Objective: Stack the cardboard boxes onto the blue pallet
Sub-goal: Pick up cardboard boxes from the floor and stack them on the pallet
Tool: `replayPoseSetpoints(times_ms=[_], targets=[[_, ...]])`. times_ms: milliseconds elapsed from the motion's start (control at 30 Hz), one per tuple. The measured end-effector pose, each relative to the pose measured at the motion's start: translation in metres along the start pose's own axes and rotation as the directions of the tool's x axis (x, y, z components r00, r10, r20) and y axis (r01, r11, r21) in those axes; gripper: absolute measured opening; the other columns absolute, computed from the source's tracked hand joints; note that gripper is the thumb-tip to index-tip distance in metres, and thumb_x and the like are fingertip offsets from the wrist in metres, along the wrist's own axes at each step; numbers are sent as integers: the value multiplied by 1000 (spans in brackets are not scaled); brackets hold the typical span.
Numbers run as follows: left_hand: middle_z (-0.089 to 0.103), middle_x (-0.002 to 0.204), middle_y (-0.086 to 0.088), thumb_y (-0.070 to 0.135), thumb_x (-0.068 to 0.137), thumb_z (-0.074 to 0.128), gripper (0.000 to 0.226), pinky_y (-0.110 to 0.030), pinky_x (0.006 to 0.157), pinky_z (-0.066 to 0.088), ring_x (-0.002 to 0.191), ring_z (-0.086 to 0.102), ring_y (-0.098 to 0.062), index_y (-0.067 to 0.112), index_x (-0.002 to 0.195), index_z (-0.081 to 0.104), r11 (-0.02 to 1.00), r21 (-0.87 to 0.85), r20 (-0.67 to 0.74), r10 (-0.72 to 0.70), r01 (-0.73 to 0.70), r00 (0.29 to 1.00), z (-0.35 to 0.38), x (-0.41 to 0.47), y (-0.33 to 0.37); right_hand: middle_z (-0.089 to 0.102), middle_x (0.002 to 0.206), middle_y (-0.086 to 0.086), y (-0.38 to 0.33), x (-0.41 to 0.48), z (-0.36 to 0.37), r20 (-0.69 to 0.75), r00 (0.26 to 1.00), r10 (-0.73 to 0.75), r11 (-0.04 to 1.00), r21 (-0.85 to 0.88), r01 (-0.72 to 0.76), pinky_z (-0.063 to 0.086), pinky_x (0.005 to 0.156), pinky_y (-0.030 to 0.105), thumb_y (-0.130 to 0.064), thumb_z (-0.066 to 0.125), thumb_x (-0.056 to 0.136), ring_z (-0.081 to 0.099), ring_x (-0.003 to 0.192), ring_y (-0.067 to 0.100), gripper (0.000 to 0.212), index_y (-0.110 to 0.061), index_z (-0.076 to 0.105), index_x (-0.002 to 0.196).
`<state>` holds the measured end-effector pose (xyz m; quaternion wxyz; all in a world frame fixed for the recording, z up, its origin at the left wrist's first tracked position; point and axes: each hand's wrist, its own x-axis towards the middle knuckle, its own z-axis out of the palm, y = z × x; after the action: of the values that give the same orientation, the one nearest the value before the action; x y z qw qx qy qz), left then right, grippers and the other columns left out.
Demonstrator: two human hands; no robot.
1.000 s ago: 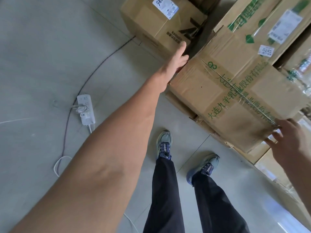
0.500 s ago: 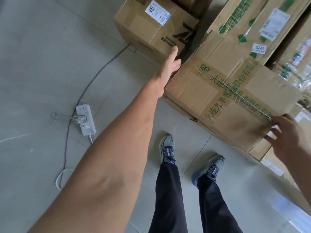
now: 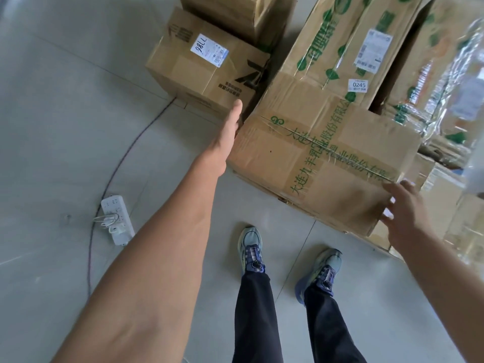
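Plainly the left hand (image 3: 230,127) lies flat and straight-fingered against the left end of the green-printed cardboard box (image 3: 322,163), which sits at the near edge of a stack of cartons, resting on other cardboard; the blue pallet is not in view. The box looks stiff but creased and re-taped, bulky enough to need both arms and probably of some weight, so I would take it by its two short ends, low down, not by the taped top flaps. Its long axis runs from far left to near right, the tape seam along it, top face up. The right hand (image 3: 403,213), fingers spread, touches the near right corner; neither hand grips anything
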<state>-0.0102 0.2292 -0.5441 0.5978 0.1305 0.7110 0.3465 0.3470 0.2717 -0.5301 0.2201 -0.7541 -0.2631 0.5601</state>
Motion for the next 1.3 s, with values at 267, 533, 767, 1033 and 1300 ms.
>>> replayPoseSetpoints(times_ms=[267,533,767,1033,1300], targets=[[21,172,2,85,92,31,83,-58,122,17,156,20,-22,39,161,30,998,35,-11,-50,51,999,8,5,2,50,137,1,25,-11,-1,-107,985,132,991,10,-132,43,93,50,-49,59,98,49,126,25,42,-30,53,134],[10,174,4,96,82,21,99,-57,123,14,159,13,-26,40,163,17,959,259,-54,-106,116,993,4,12,-8,50,144,-7,11,-2,-10,-155,977,147,989,32,-144,42,100,60,-55,56,96,48,129,28,45,-42,55,138],[18,173,-1,108,63,8,106,-69,115,29,153,25,-43,59,155,-8,851,516,-59,-72,92,996,2,20,-8,52,121,4,23,9,-11,-355,908,222,967,200,-159,49,100,49,-42,51,101,56,100,23,44,-24,49,140],[38,159,-4,98,78,27,96,-51,105,42,145,38,-29,37,150,38,927,375,-7,13,-10,1000,9,39,2,57,105,3,34,4,2,-286,872,397,871,417,-260,56,89,55,-44,59,91,60,106,32,33,-28,54,119],[10,174,8,94,84,24,88,-64,123,14,159,11,-24,51,160,9,956,282,54,70,-82,996,18,50,12,59,128,7,28,8,-2,-318,875,365,890,394,-228,55,94,52,-43,59,95,59,112,29,32,-28,57,122]])
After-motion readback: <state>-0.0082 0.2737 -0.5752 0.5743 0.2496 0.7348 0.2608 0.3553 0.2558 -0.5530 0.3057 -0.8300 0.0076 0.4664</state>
